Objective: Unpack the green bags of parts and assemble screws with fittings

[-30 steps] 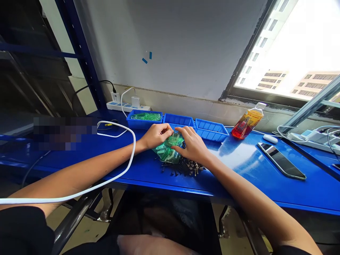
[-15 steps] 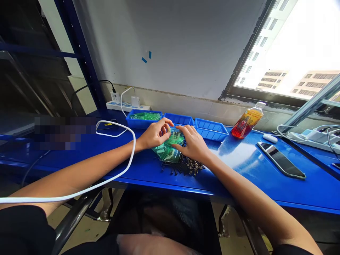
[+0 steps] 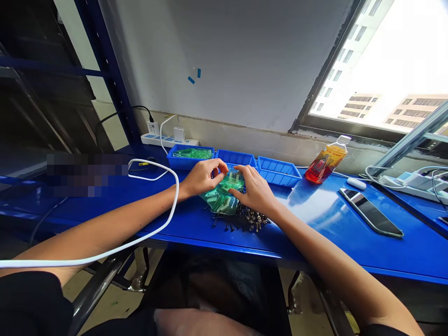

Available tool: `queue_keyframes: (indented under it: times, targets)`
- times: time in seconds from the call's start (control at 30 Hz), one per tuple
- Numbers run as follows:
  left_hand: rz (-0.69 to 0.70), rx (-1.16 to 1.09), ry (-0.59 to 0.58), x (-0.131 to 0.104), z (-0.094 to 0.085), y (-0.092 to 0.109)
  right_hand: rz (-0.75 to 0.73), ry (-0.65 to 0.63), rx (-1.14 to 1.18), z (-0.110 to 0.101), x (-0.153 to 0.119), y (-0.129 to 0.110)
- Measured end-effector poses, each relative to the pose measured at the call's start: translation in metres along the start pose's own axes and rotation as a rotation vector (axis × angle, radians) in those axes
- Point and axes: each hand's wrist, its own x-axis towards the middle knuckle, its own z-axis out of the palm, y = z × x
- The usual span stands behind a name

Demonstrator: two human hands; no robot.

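A stack of shiny green see-through plastic packets [image 3: 224,203] with pale shapes showing in them lies in front of me on the blue bench. My right hand [image 3: 257,190] grips the upper packet [image 3: 232,181] from its right side, thumb near and fingers at the far edge. Over the packet's left side my left hand [image 3: 205,177] is curled, thumb and forefinger drawn together; what lies between them is too small to make out. Beneath and beside the packets spreads a pile of small dark screws or pins [image 3: 229,223], with brassy-headed ones [image 3: 257,219] at the right.
Behind my hands stand three blue bins, the left one [image 3: 177,162] holding green packets, then the middle bin [image 3: 236,157] and right bin [image 3: 279,171]. A drink bottle [image 3: 327,159] and a phone [image 3: 370,212] are to the right. A white cable [image 3: 175,196] loops across my left forearm.
The fingers of my left hand have shifted slightly, staying curled close to the upper packet. My right hand keeps nearly the same place, and the view has moved a little.
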Motion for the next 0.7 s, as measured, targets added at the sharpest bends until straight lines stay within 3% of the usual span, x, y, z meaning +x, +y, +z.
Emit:
queue_keyframes:
  times: [0.13, 0.43, 0.7]
  targets:
    - [0.016, -0.009, 0.026, 0.0, 0.001, -0.001, 0.026, 0.01, 0.067, 0.001, 0.0, 0.0]
    - [0.022, 0.009, 0.024, 0.0, 0.0, 0.004, 0.253, -0.043, 0.531, -0.002, 0.004, -0.013]
    - [0.011, -0.036, -0.011, 0.0, 0.0, 0.004, 0.254, 0.071, 0.511, 0.001, 0.003, -0.014]
